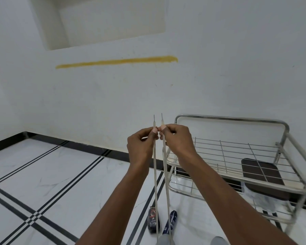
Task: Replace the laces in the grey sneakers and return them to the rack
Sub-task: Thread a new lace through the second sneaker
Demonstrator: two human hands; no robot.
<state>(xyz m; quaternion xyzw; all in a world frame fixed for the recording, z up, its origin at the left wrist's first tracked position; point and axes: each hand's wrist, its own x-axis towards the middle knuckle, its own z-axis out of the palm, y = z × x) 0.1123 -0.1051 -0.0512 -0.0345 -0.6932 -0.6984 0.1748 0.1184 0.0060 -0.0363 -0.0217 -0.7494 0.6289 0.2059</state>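
I hold both ends of a pale beige lace (155, 183) up in front of me, side by side. My left hand (140, 145) pinches the left strand just below its tip. My right hand (177, 139) pinches the right strand the same way. Both strands run taut straight down to a grey sneaker (165, 239) at the bottom edge, mostly out of frame. The toe of a second grey sneaker (219, 240) shows to its right. The metal shoe rack (237, 119) stands at the right against the wall.
A dark brown pad (261, 171) lies on the rack's lower shelf. A small dark bottle (153, 221) and a blue packet (171, 221) lie on the white tiled floor with black stripes near the sneakers. A white wall bears a yellow streak (117, 61).
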